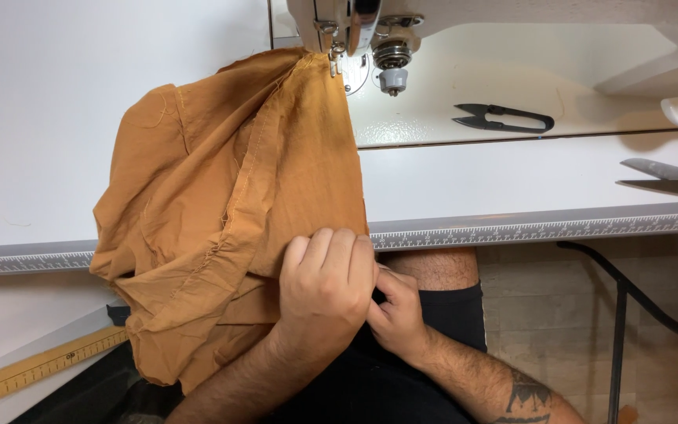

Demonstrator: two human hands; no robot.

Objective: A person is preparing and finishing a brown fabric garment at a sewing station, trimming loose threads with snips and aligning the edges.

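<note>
Your view is bright and evenly lit; the strongest light falls beneath the sewing machine point(355, 31), glaring off its white bed. Below the table edge (near your knees) it dims. Focus stays sharp throughout.

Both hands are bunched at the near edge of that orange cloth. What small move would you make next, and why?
Probably draw the orange fabric taut toward the body. Its far end sits under the presser foot, yet it lies rumpled, and the left hand and right hand already pinch its near edge.
</note>
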